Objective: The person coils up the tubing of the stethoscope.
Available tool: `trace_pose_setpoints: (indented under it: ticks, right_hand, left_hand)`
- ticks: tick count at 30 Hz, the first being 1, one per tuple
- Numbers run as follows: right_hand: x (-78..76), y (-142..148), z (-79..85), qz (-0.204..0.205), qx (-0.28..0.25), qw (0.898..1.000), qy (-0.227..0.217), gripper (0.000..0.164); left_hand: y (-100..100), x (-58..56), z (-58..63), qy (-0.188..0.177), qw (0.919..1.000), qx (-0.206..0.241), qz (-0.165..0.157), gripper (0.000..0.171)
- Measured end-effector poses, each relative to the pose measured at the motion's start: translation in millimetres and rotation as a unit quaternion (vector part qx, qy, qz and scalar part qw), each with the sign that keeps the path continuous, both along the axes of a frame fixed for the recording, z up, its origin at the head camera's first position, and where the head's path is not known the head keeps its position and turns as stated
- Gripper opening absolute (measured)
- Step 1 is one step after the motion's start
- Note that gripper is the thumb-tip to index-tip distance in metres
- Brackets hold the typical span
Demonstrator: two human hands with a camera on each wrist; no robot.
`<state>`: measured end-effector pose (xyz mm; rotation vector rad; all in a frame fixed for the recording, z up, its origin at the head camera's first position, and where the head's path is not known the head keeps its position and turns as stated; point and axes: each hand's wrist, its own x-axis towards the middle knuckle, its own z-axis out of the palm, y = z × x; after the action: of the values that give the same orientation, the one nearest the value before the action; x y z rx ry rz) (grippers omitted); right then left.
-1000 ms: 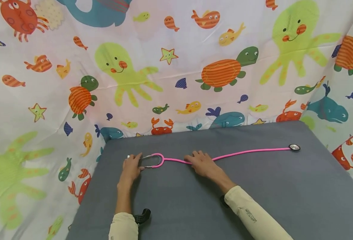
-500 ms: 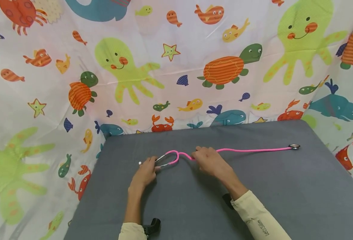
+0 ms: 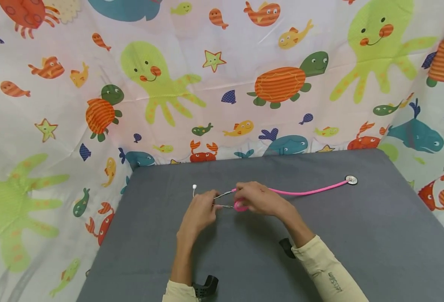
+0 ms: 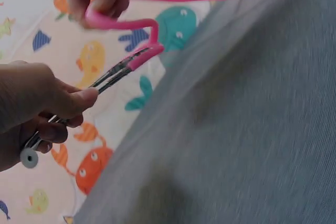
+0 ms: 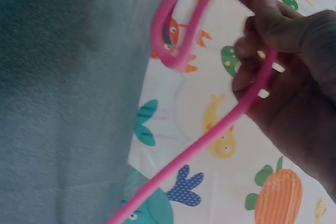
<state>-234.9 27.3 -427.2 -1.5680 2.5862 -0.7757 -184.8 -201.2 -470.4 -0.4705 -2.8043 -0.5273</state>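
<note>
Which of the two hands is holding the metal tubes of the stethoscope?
The left hand: it pinches the metal tubes, whereas the right hand holds the pink tubing.

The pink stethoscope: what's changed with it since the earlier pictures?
The left hand, gripping the metal ear tubes, has moved right, toward the right hand. The pink tube, nearly straight a second ago, now bends sharply by the right hand. The chest piece has shifted left, toward the hands. The right hand stays on the tube; the patterned curtain looks unchanged.
</note>
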Motion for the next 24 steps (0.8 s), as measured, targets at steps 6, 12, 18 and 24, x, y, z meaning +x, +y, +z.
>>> trace_pose_setpoints:
  ticks: [6, 12, 18, 24]
  right_hand:
    - [-2.6, -5, -6.0, -0.045, -0.064, 0.997, 0.015, 0.006]
    - [-3.7, -7, -13.5, -0.064, -0.106, 0.989, 0.087, 0.009]
    - [-0.7, -7, -17.3, -0.084, -0.134, 0.983, 0.095, 0.014]
    - [1.2, -3, -13.2, -0.086, -0.147, 0.984, 0.049, 0.016]
  left_hand:
    - [20, 5.5, 17.6, -0.043, 0.9985, 0.034, -0.008, 0.035]
    - [32, 8.0, 27.4, -0.034, 0.9968, 0.070, 0.021, 0.041]
    - [39, 9.4, 28.8, 0.003, 0.9968, 0.063, 0.049, 0.038]
    - [43, 8.6, 35.0, 0.004, 0.9973, 0.049, 0.054, 0.039]
